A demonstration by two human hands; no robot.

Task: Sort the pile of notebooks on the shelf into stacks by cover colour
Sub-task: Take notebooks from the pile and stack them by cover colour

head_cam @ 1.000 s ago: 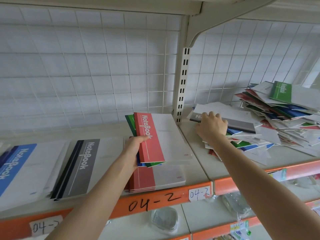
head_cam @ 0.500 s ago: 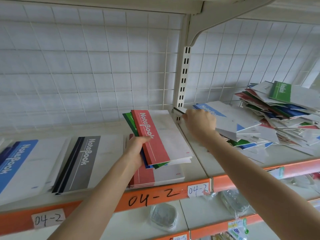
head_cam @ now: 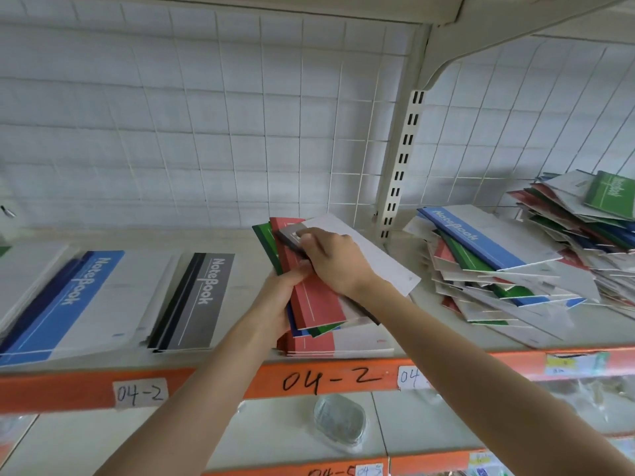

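Orange shelf edge [head_cam: 213, 383], hand-marked "04-2", was recorded nearest, running below the foot of the slotted upright [head_cam: 400, 166]. A clear packet [head_cam: 338, 424] was seen on the lower shelf, below and left of the upright.

Left of the upright, above the edge, a bundle [head_cam: 319, 304] of notebooks was found gripped by the left hand [head_cam: 278, 300] along its left side, with the thumb laid over the red top cover. Green and blue covers were noted beneath. A grey notebook [head_cam: 292, 237] was found grasped at its spine end by the right hand [head_cam: 335, 262], fingers curled over it, and laid across the top of the bundle. Directly under the bundle, a red stack [head_cam: 316, 347] was seen lying flat on the shelf.

Farther left of the upright, a grey stack [head_cam: 202, 297] was logged, with a blue stack [head_cam: 72, 304] just beside it on its far-left side.

Right of the upright, the unsorted pile [head_cam: 515, 280] was seen slumped, with red, green, blue and white mixed. A blue notebook [head_cam: 474, 238] lay uppermost on the side towards the upright, and a green notebook [head_cam: 611, 194] sat high at the back.

Behind the upright, a white wire grid [head_cam: 240, 132] was noted closing the rear of the shelf.
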